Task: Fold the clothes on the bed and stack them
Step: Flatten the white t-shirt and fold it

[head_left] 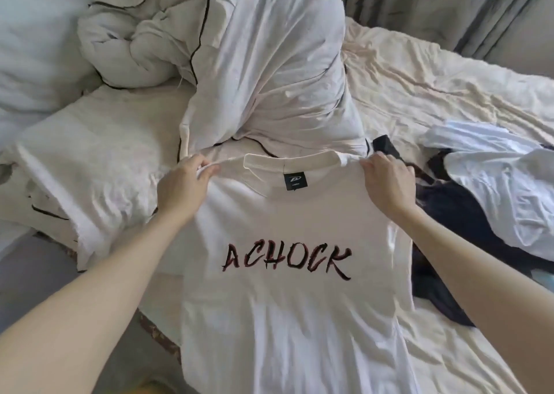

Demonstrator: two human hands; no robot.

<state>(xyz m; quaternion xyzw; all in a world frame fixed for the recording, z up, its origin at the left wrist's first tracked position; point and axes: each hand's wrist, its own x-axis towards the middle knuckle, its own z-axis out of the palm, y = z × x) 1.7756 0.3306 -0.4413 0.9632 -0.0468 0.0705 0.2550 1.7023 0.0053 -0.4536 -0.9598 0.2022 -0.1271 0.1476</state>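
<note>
Fingers (207, 165) pinching t-shirt (287, 288) shoulders, bed (449, 93) beyond

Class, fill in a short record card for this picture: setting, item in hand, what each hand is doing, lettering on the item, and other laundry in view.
setting: a bed with a rumpled duvet
item in hand: white T-shirt, front facing the camera, sleeves out of sight
left hand: pinches the left shoulder of the T-shirt
right hand: pinches the right shoulder of the T-shirt
lettering: ACHOCK in dark and red, across the chest
neck label: black, inside the collar
other laundry: dark garment and white garment, both unfolded, to the right
</note>
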